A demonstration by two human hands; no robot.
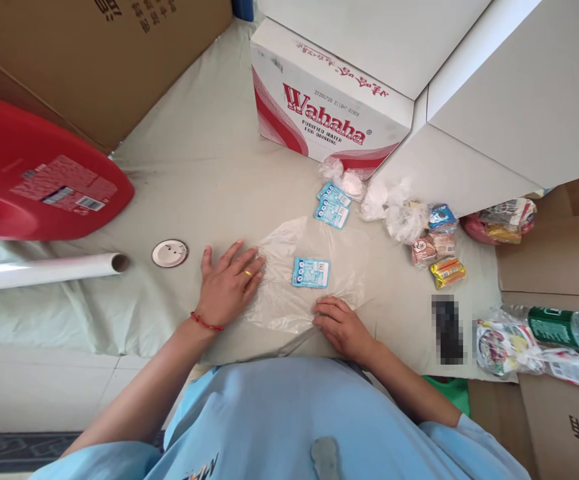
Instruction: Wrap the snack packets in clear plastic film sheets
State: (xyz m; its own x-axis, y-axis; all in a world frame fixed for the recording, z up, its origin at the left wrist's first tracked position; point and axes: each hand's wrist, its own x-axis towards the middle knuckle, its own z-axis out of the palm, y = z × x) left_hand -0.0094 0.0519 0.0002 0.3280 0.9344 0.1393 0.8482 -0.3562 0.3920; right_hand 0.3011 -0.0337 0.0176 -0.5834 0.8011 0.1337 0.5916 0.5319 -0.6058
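A clear plastic bag (pixel 282 303) lies flattened on the pale cloth in front of me. On top of it rests one small blue-and-white packet (pixel 311 273). My left hand (pixel 230 283) is spread palm down, its fingertips on the bag's left edge. At the bag's lower right, my right hand (pixel 342 328) lies with its fingers stretched out over the film, just below the packet. Neither hand touches the packet. Farther back, more blue packets (pixel 331 212) overlap in a small pile.
Crumpled clear bags (pixel 404 217) and small wrapped snacks (pixel 424 250) sit to the right, beyond a blurred dark object (pixel 448 331). A Wahaha carton (pixel 329 107) stands behind. Leftward are a round badge (pixel 170 253), a white roll (pixel 44 271) and a red jug (pixel 49 173).
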